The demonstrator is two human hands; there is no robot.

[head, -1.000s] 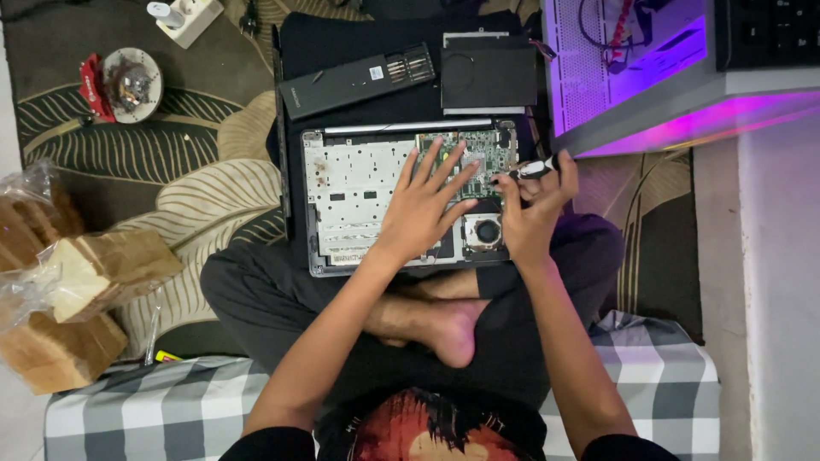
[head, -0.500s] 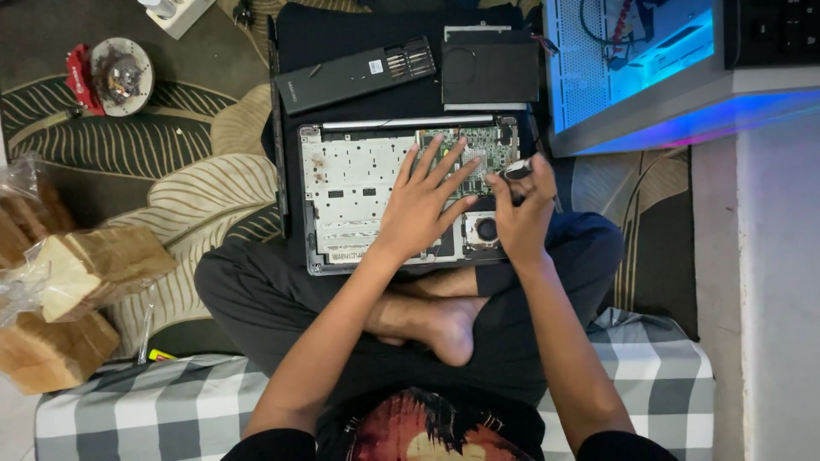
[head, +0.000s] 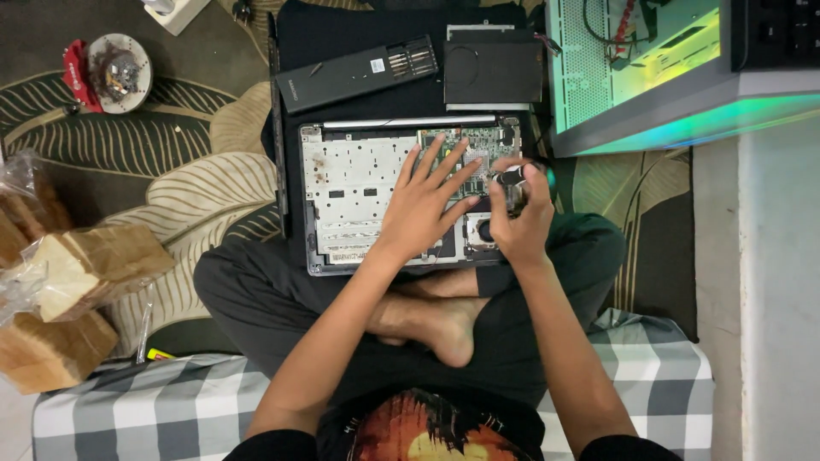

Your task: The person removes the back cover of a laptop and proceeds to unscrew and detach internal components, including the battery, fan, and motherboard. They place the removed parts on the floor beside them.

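Leaf-patterned carpet (head: 171, 183) covers the floor, with a checked cushion (head: 171, 410) at the near edge. Upper left, a round dish (head: 120, 72) holds small dark bits (too small to identify). Across the person's crossed legs lies an opened laptop chassis (head: 359, 201) — pale inner plate and green circuit board (head: 478, 149) exposed. Left hand (head: 424, 205) rests on it, fingers spread wide; right hand (head: 517, 213) is closed around a screwdriver (head: 511, 177) — beside a glowing computer case (head: 649, 77).
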